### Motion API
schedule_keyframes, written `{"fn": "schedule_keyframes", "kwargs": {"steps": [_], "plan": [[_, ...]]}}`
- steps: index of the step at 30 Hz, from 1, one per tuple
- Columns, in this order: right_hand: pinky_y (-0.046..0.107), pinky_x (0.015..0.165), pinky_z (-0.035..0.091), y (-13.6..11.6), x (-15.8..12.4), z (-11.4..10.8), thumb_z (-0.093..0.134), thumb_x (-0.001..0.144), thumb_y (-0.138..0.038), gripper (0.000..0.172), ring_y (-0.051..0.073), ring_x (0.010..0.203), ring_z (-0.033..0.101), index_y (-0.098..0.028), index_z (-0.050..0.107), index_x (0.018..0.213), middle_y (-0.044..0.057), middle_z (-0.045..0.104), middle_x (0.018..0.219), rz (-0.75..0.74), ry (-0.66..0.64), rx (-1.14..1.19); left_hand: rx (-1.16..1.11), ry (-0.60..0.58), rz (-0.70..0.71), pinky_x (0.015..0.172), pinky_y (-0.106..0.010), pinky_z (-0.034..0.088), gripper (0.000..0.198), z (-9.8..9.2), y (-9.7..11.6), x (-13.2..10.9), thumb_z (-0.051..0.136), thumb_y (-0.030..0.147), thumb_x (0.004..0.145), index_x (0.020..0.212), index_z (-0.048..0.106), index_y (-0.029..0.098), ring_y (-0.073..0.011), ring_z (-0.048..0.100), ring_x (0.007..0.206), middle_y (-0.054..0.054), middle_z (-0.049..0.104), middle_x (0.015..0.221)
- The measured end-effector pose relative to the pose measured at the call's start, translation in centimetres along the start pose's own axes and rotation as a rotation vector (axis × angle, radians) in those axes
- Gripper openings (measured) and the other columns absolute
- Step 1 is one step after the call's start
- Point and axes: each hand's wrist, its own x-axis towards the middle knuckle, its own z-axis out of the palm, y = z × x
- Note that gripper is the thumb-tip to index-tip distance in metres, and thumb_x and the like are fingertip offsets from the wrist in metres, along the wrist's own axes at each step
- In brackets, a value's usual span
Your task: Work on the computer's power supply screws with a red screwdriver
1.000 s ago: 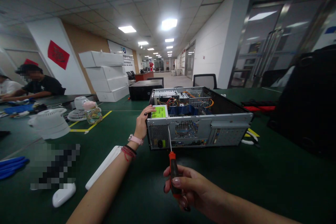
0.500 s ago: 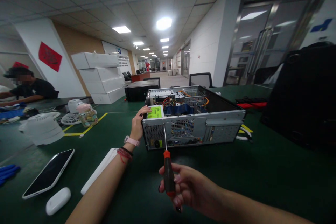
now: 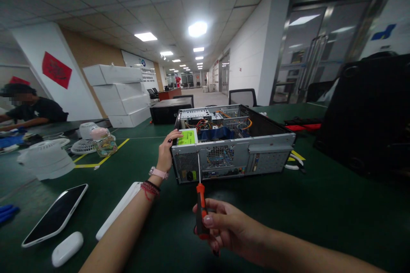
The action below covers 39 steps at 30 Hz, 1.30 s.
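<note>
An opened desktop computer case [image 3: 272, 147] lies on its side on the green table, its rear panel facing me. My left hand [image 3: 165, 149] is at the near left corner, fingers hooked over the top edge beside the power supply [image 3: 188, 137] with its yellow-green label. My right hand [image 3: 224, 222] grips a screwdriver [image 3: 200, 209] by its black and orange handle. The shaft points forward and up, its tip at the rear panel near the power supply's upper right corner; whether it sits in a screw is too small to tell. Wires and boards show inside the case.
Left on the table are a phone [image 3: 56, 213], a white earbud case [image 3: 67, 248], a long white object [image 3: 118, 209] under my left forearm, and a white fan-like appliance [image 3: 48, 160]. A black bag-like object [image 3: 368, 115] stands right. A person [image 3: 32, 106] sits far left.
The screwdriver handle has turned in my right hand, showing more orange, and my thumb has shifted on it. My left hand stays on the case corner. The whole view has moved slightly.
</note>
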Motion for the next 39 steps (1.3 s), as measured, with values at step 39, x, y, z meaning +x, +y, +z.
{"fn": "schedule_keyframes", "kwargs": {"steps": [39], "plan": [[0.023, 0.056, 0.034, -1.5, -0.6, 0.0, 0.054, 0.066, -0.022, 0.044, 0.005, 0.051, 0.049, -0.015, 0.047, 0.109, 0.007, 0.067, 0.086, 0.096, -0.032, -0.067, -0.021, 0.003, 0.002, 0.107, -0.041, 0.032, 0.041, 0.1, 0.1, 0.0, 0.027, 0.031, 0.089, 0.092, 0.066, 0.017, -0.022, 0.049, 0.121, -0.007, 0.064, 0.112]]}}
